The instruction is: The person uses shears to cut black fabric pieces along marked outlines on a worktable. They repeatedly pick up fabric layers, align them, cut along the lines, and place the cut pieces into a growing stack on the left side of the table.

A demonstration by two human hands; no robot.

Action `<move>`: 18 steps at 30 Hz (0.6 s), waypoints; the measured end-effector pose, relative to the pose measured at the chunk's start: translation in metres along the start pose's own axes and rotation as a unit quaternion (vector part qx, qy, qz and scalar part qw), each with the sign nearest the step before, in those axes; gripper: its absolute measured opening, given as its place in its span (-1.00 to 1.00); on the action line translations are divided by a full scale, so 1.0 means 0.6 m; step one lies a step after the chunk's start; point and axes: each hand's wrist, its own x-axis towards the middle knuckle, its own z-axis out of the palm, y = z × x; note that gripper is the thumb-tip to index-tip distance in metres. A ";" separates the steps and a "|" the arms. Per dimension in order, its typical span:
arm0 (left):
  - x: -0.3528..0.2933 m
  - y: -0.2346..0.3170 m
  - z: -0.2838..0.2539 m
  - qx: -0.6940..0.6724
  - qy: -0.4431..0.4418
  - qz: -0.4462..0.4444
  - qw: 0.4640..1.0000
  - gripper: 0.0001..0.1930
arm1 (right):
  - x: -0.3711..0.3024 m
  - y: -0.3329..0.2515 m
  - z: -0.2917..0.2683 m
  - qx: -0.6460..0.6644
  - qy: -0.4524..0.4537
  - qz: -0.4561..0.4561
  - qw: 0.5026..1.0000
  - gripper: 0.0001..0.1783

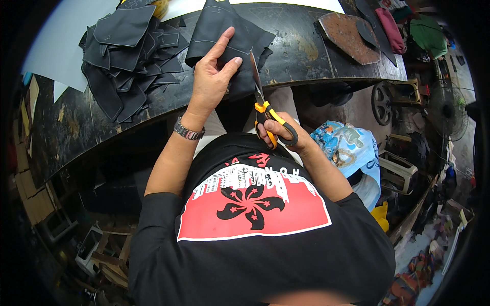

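A piece of black fabric [212,31] with thin white marked lines hangs partly over the near edge of the dark table. My left hand [212,76] grips it, index finger and thumb lying on its top face and the other fingers hidden. My right hand [286,131] is closed round the black and orange-yellow handles of a pair of scissors [263,108]. Their blades point away from me and meet the fabric by a white line, just right of my left thumb. A heap of cut black fabric pieces [122,30], outlined in white, lies left of my left hand.
On the table's right lies a worn brown board template [347,38] with dark pieces over its edge. A pink item [390,30] and a green bag [427,35] sit beyond. Blue patterned cloth [352,148] is by my right arm. Wooden stools [109,255] stand low on the left.
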 end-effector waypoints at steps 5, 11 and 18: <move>0.006 0.000 0.004 0.010 0.013 0.049 0.999 -0.41 | 0.000 0.009 0.006 0.018 0.038 0.022 0.999 -0.59; 0.004 -0.005 0.003 0.000 0.041 0.048 0.998 -0.48 | -0.002 0.010 0.016 -0.023 0.088 0.052 0.994 -0.61; -0.007 -0.006 0.011 -0.010 0.070 0.045 0.997 -0.56 | 0.009 -0.002 0.016 0.028 0.032 0.036 0.998 -0.56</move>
